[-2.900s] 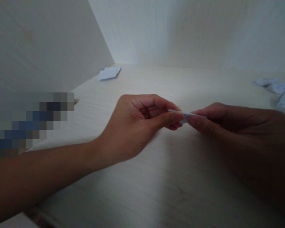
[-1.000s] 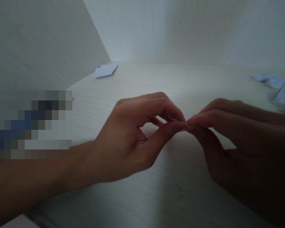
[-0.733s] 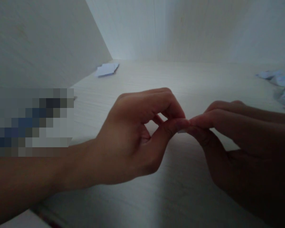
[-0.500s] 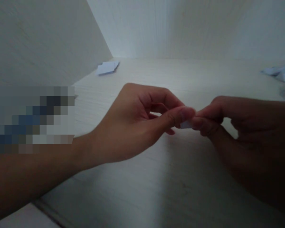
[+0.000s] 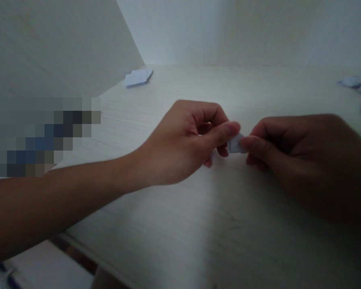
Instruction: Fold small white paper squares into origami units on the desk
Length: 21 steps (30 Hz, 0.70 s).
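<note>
Between my two hands is a small folded piece of white paper (image 5: 236,144), raised above the pale table. My left hand (image 5: 195,134) pinches its left side with the thumb on top and the index finger behind. On the right side, the thumb and index finger of my right hand (image 5: 284,150) are closed on the same paper. Part of the paper is covered by my fingertips, so its full shape does not show.
A small stack of white paper pieces (image 5: 138,77) lies at the back left of the table (image 5: 168,228). Crumpled or folded white papers (image 5: 359,83) lie at the far right. Pale panels (image 5: 228,32) stand behind and at the left. A blurred-out patch covers something dark at the left.
More of the white paper shows between my fingertips now. My hands sit slightly farther apart on it. The view has shifted a little, showing more of the table's front edge.
</note>
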Tool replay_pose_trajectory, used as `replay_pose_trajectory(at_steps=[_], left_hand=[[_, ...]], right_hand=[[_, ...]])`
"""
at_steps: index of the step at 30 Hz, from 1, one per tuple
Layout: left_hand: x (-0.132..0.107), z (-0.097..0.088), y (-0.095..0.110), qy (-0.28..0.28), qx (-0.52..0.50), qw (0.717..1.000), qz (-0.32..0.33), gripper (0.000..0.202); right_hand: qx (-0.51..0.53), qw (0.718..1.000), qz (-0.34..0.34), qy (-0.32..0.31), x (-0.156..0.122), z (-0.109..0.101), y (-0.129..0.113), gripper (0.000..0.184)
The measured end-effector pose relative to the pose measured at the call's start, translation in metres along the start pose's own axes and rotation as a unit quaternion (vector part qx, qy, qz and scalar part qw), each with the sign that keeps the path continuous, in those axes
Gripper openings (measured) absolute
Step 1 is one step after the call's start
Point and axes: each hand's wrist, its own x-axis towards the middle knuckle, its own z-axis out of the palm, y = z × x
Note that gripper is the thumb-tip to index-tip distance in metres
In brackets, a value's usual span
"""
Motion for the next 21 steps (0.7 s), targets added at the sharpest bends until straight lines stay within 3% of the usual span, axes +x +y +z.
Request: replay_pose_trajectory(at_steps=[7,13,16,19,21], left_hand=[[0.0012,0.0033,0.0,-0.016,0.021,1.0,0.0,0.032],[0.0024,0.0047,-0.0018,0.009,-0.002,1.0,0.008,0.029],[0.0051,0.0056,-0.0041,0.008,-0.046,0.999,-0.001,0.027],[0.0078,0.0067,-0.0064,0.012,-0.083,0.996,-0.001,0.026],[0.0089,0.0075,-0.0077,0.018,-0.112,0.994,0.0,0.025]], right_hand=[[0.014,0.999,0.036,0.005,0.0008,-0.004,-0.0011,0.035],[0.025,0.999,0.047,0.004,0.0004,-0.004,-0.0009,0.034],[0.027,0.997,0.047,0.048,-0.0014,-0.0009,0.0013,0.014],[-0.007,0.993,0.004,0.115,-0.0049,0.003,0.0021,0.022],[-0.047,0.99,-0.028,0.133,-0.007,0.0044,0.0014,0.016]])
